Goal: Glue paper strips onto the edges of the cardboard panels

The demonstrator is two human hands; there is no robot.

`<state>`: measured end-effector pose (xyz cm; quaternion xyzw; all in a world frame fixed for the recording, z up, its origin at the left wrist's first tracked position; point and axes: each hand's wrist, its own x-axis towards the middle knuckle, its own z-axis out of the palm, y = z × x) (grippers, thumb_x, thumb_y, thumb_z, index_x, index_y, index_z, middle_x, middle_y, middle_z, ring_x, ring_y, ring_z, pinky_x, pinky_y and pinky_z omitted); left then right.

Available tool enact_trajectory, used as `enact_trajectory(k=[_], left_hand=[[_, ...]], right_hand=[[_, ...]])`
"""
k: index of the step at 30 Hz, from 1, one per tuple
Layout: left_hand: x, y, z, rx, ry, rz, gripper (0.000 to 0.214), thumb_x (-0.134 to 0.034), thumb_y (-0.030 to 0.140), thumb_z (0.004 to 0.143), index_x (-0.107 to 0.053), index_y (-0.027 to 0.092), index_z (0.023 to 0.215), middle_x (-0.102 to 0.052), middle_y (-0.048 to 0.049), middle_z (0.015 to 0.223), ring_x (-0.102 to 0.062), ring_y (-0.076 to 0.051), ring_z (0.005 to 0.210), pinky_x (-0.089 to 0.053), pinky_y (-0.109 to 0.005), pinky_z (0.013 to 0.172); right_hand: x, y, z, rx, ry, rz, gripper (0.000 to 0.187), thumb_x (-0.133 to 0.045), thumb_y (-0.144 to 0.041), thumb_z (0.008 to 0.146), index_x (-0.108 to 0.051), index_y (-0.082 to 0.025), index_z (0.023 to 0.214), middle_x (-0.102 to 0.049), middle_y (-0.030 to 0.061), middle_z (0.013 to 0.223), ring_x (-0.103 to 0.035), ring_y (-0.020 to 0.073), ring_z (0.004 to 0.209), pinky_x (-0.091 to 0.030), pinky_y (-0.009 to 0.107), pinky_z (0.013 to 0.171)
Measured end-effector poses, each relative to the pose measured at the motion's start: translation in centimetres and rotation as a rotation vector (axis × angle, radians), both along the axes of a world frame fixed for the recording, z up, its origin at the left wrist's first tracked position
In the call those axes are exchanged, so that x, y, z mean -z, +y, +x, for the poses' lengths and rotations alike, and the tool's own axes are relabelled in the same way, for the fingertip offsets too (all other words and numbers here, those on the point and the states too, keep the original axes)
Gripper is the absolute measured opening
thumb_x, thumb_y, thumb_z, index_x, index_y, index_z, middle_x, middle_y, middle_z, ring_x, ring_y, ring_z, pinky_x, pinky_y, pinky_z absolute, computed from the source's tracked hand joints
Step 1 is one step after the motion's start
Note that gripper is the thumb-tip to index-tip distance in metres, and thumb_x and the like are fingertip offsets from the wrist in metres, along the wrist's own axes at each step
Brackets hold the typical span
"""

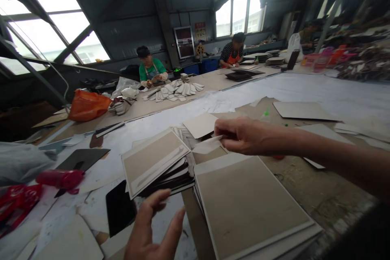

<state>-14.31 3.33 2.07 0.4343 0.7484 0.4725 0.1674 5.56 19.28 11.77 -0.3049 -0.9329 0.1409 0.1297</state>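
Note:
My right hand [240, 135] is closed on a thin white strip [207, 145], which it pinches above the gap between two stacks. To the left of it, a stack of beige panels [157, 160] with pale borders leans with dark layers showing below. A larger stack of beige panels [250, 203] lies in front, nearest to me. My left hand [155, 227] hovers at the bottom, thumb and fingers spread, with nothing between them. It is just in front of the left stack, apart from it. Behind the strip lies a small pale panel [199, 125].
A black phone-like slab [121, 207] lies left of the stacks, with a pink bottle [61, 178] farther left. An orange bag [88, 105] and a pile of pale pieces [173, 90] are across the table. A green-tipped bottle [267, 113] stands behind my right arm. Several people sit opposite.

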Motion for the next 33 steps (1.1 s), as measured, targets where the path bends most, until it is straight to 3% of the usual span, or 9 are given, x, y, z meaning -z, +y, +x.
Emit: enact_trajectory(k=[3,5,8,11,15,21,24,28,33], left_hand=[[-2.0,1.1,0.0,0.146,0.139,0.112,0.067,-0.064,0.052,0.062,-0.043,0.028,0.121,-0.046,-0.0053,0.127,-0.042,-0.027,0.115,-0.029,-0.045,0.100],[-2.3,1.6,0.6,0.339,0.098,0.129,0.067,-0.066,0.047,0.063,-0.042,0.028,0.123,-0.048,-0.0046,0.126,-0.042,-0.025,0.116,-0.029,-0.041,0.100],[-1.9,1.6,2.2,0.653,-0.186,-0.122,0.034,-0.055,0.048,0.073,-0.060,0.021,0.093,-0.062,-0.0030,0.086,-0.055,-0.017,0.081,-0.042,-0.028,0.075],[-1.1,1.0,3.8,0.727,-0.319,-0.354,0.036,-0.047,0.052,0.076,-0.055,0.017,0.070,-0.050,0.0020,0.060,-0.041,-0.010,0.055,-0.034,-0.022,0.051],[-0.9,0.5,5.2,0.764,-0.176,-0.406,0.034,-0.046,0.049,0.077,-0.050,0.018,0.064,-0.043,0.0040,0.058,-0.037,-0.010,0.055,-0.031,-0.021,0.052],[-0.5,0.1,5.8,0.790,-0.147,-0.508,0.033,-0.047,0.050,0.074,-0.052,0.018,0.066,-0.046,0.0033,0.059,-0.040,-0.011,0.056,-0.033,-0.023,0.054],[1.0,-0.5,4.9,0.695,-0.259,-0.523,0.034,-0.052,0.052,0.071,-0.055,0.018,0.070,-0.049,0.0027,0.062,-0.041,-0.011,0.057,-0.033,-0.023,0.054],[3.1,-1.2,3.8,0.535,-0.399,-0.425,0.032,-0.057,0.050,0.071,-0.057,0.018,0.069,-0.050,0.0029,0.063,-0.042,-0.012,0.064,-0.034,-0.023,0.062],[4.5,-1.2,3.7,0.405,-0.449,-0.406,0.035,-0.061,0.051,0.067,-0.053,0.017,0.062,-0.043,0.0057,0.055,-0.034,-0.009,0.056,-0.028,-0.020,0.054]], right_hand=[[-1.4,-2.7,1.4,-0.065,0.096,-0.324,0.007,-0.048,-0.012,0.072,-0.048,-0.018,0.075,-0.049,-0.0032,0.065,-0.045,0.0088,0.059,-0.034,0.019,0.051],[-1.8,-4.1,2.3,-0.079,0.187,-0.591,0.007,-0.049,-0.012,0.072,-0.048,-0.017,0.077,-0.053,-0.0029,0.066,-0.049,0.0090,0.060,-0.038,0.019,0.052],[-0.9,-5.4,4.0,-0.048,0.319,-0.883,0.007,-0.051,-0.014,0.072,-0.047,-0.016,0.077,-0.056,-0.0021,0.066,-0.053,0.0089,0.058,-0.042,0.020,0.053],[1.3,-6.3,5.7,0.014,0.397,-0.975,0.010,-0.053,-0.018,0.074,-0.047,-0.015,0.080,-0.058,0.0003,0.073,-0.056,0.0098,0.060,-0.046,0.022,0.056],[4.2,-7.5,7.1,0.076,0.414,-0.980,0.027,-0.061,-0.027,0.074,-0.045,-0.015,0.092,-0.058,0.0012,0.078,-0.058,0.0116,0.065,-0.049,0.024,0.058],[7.3,-8.3,7.8,0.272,0.560,-0.828,0.021,-0.052,-0.034,0.082,-0.048,-0.015,0.076,-0.054,-0.0026,0.059,-0.053,0.0084,0.050,-0.044,0.020,0.050],[8.9,-8.6,8.7,0.395,0.581,-0.745,0.018,-0.054,-0.032,0.080,-0.052,-0.015,0.077,-0.054,-0.0032,0.060,-0.049,0.0072,0.050,-0.041,0.019,0.050],[11.0,-9.3,10.2,0.537,0.529,-0.603,0.020,-0.053,-0.034,0.081,-0.058,-0.015,0.076,-0.052,-0.0034,0.065,-0.047,0.0086,0.057,-0.037,0.020,0.053],[12.4,-10.1,10.9,0.618,0.408,-0.507,0.023,-0.051,-0.035,0.080,-0.060,-0.015,0.073,-0.055,-0.0021,0.066,-0.051,0.0131,0.066,-0.037,0.024,0.061]])
